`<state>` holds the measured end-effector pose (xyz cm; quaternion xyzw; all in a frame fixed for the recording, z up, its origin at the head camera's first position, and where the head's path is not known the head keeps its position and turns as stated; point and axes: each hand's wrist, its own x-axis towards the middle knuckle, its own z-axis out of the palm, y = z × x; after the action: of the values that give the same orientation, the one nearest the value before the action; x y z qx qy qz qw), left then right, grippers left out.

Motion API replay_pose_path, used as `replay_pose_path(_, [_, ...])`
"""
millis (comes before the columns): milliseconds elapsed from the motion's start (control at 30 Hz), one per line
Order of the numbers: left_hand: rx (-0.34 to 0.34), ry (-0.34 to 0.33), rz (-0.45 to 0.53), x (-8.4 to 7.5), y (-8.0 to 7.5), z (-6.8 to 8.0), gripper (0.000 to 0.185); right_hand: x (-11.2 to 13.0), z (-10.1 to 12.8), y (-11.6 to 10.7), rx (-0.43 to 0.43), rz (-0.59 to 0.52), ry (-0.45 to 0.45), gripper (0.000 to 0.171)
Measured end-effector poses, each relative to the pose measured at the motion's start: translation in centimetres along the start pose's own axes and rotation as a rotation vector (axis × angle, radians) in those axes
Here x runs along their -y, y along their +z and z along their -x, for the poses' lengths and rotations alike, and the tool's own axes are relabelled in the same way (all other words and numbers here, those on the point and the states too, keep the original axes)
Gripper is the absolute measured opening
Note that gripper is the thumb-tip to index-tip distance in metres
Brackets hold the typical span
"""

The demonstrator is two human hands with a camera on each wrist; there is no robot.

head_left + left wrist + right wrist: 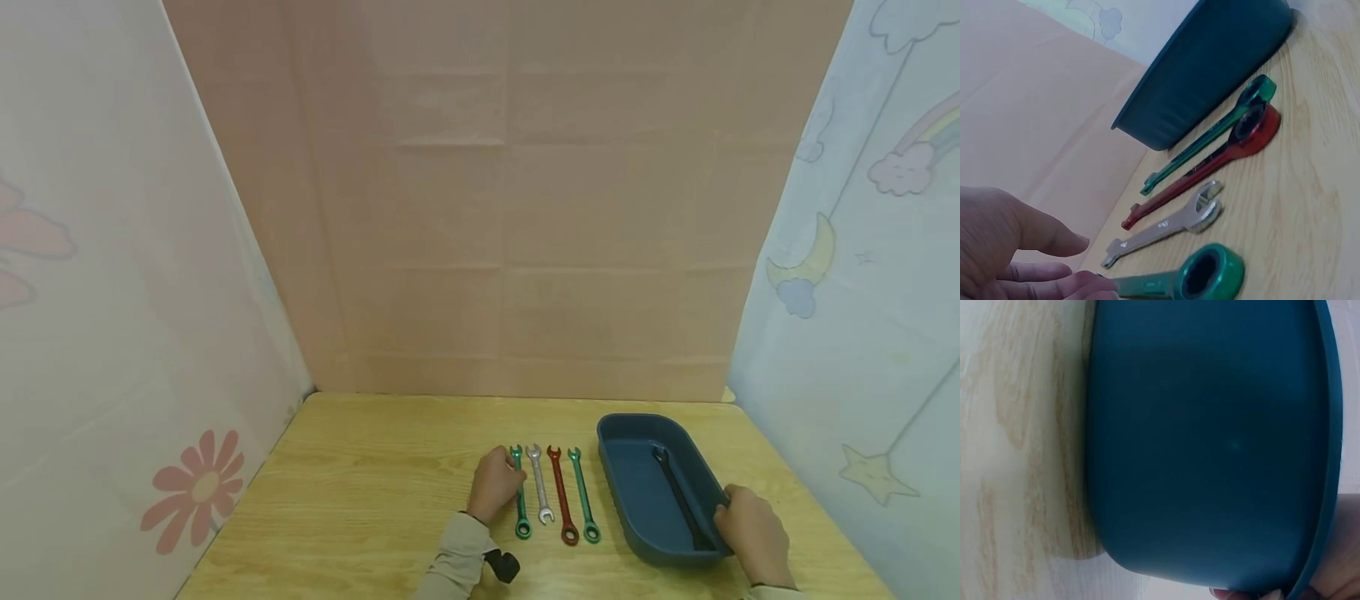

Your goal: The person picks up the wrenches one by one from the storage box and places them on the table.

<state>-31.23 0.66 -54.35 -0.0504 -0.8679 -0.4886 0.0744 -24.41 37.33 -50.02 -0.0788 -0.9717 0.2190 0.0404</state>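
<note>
My left hand is at the leftmost green ratchet wrench, whose ring end points toward me. In the left wrist view the fingers lie extended at that wrench's far end, and the thumb stands apart from them. Whether they touch it is hard to tell. To its right lie a silver open-ended wrench, a red ratchet wrench and a second green one. My right hand grips the near right rim of a dark blue plastic basin. A black wrench lies in the basin.
All of this stands on a light wood-grain table. A brown sheet hangs behind it, with patterned white curtains at the left and right. A small black object sits at my left sleeve.
</note>
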Motion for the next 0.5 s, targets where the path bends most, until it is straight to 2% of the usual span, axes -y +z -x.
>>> replay_pose_path(200, [0.017, 0.019, 0.056, -1.0, -0.4, -0.1, 0.016, 0.2, -0.1, -0.2, -0.034, 0.011, -0.035, 0.007])
replay_pose_path(333, [0.04, 0.025, 0.123, -1.2, -0.4, -0.1, 0.019, 0.2, -0.1, -0.2, -0.017, 0.017, -0.025, 0.014])
replay_pose_path(500, [0.047, 0.051, 0.176, -1.2, -0.2, 0.0, 0.024, 0.1, -0.1, -0.2, -0.007, 0.02, -0.017, 0.012])
